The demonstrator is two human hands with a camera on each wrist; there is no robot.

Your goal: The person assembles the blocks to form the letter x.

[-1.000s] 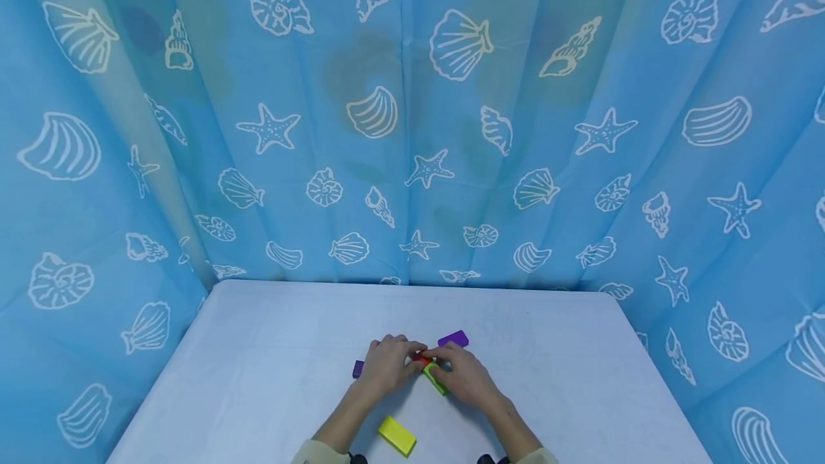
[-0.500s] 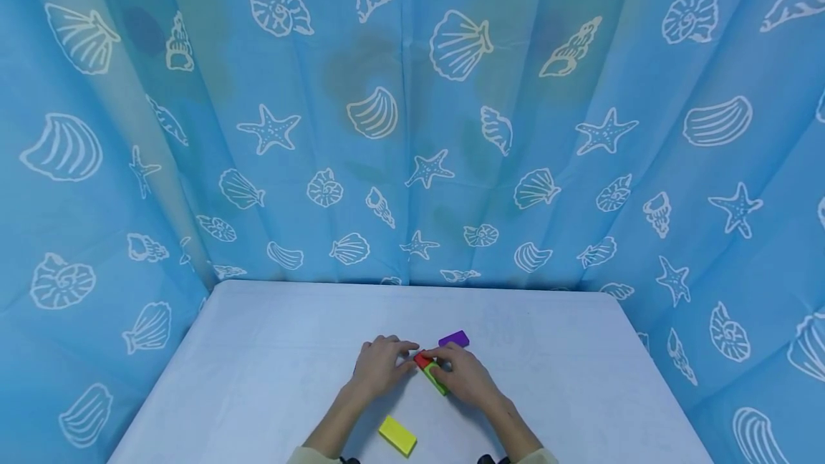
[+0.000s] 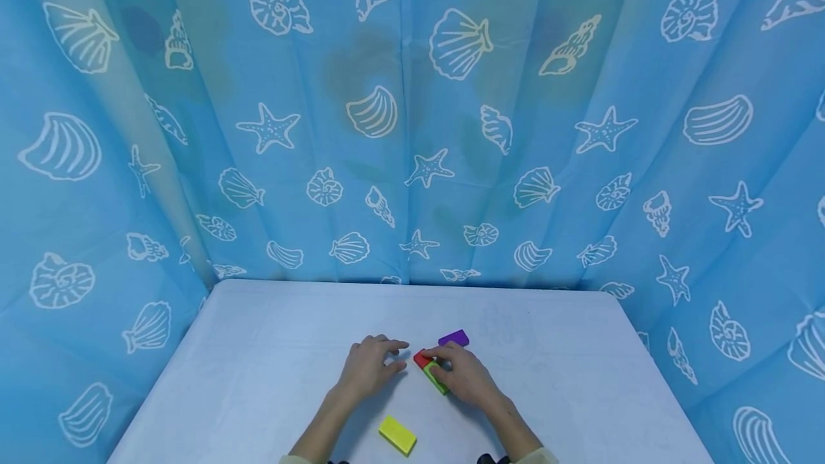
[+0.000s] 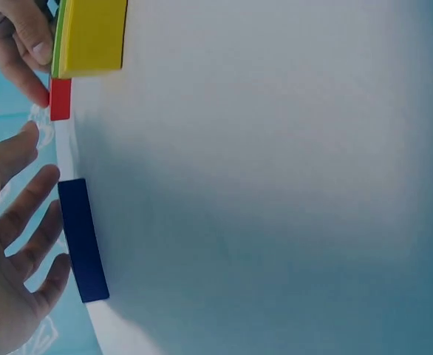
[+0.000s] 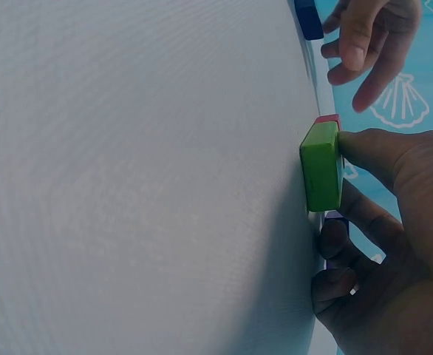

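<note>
At the table's middle, a red block and a green block lie end to end in one line. My right hand holds the green block between thumb and fingers, and its index finger rests over the red block. My left hand stands apart to the left, fingers loosely spread with nothing in them. In the left wrist view, a dark blue block lies close to the left hand's fingers; in the head view that hand hides it.
A yellow block lies nearer the person, between the forearms. Behind the right hand is a purple block. The white-covered table is bordered by a blue shell-print curtain at the back and sides.
My left hand has let go of the red block and drawn away to the left, now covering the dark blue block. The right hand has stayed put on the green and red blocks.
</note>
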